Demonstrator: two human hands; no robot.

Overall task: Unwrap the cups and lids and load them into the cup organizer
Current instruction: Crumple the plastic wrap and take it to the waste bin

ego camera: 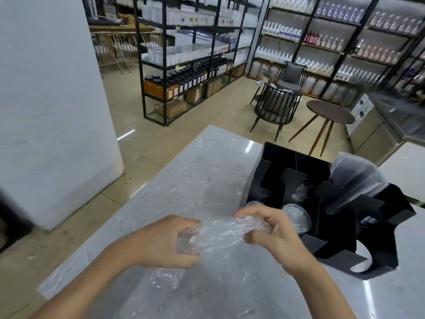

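I am seeing the left hand (169, 241) and right hand (274, 233) both pinching crumpled clear plastic wrap (220, 233) above the grey marble-look countertop (197, 171), black compartmented cup organizer (340, 203) sitting just right, holding clear lids (297, 216), tan tiled floor (184, 132) and black metal shelving (190, 58) lying beyond.

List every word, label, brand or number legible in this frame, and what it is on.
None can be read.
Shelf bottles: labels too small and blurred.
Jars: labels blurred.
Cardboard boxes: no legible print.
Organizer, wrap held by both hands: no text visible.
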